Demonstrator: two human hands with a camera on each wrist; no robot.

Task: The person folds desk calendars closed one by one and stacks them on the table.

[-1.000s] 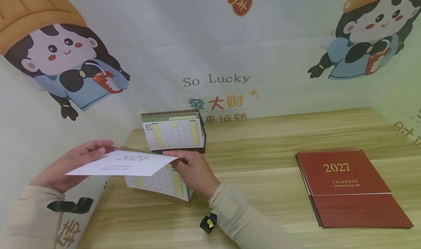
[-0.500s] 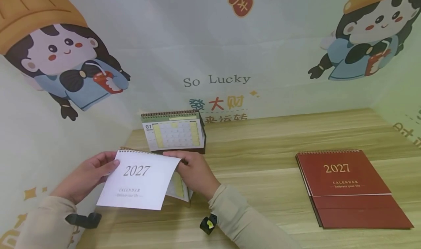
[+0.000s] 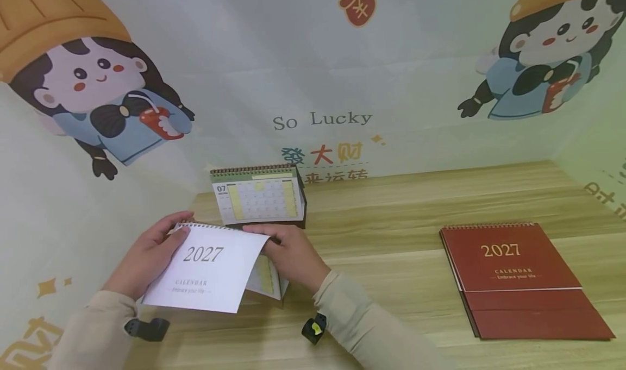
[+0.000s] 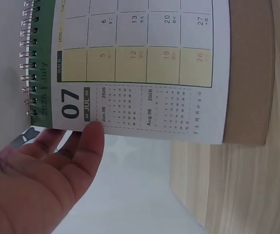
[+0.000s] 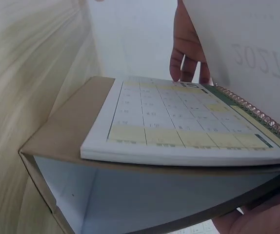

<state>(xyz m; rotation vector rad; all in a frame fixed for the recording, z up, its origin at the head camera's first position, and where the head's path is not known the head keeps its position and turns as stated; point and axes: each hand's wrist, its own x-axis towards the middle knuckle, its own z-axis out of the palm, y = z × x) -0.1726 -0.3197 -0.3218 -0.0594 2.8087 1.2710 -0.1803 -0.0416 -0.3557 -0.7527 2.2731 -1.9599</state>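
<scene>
A spiral-bound desk calendar (image 3: 264, 277) stands tilted on the table, its white 2027 cover sheet (image 3: 200, 272) hanging over the front. Beneath that sheet, the left wrist view shows a July 2026 page (image 4: 145, 58). My left hand (image 3: 158, 253) holds the upper left corner by the rings, thumb over the white sheet; its fingers touch the July page's edge in the left wrist view. At the upper right end, my right hand (image 3: 293, 253) grips the calendar by its spine. The cardboard stand (image 5: 76, 117) is spread open in the right wrist view.
Behind the held calendar stands another desk calendar (image 3: 261, 199) with a July page. A red 2027 calendar (image 3: 518, 267) lies at the right on the wood-grain table (image 3: 376, 239). A printed cloth backdrop (image 3: 323, 76) rises at the back and sides.
The white 2027 sheet has swung down over the July page. My left hand has moved right, up against the calendar's upper left corner. My right hand has kept its place.
</scene>
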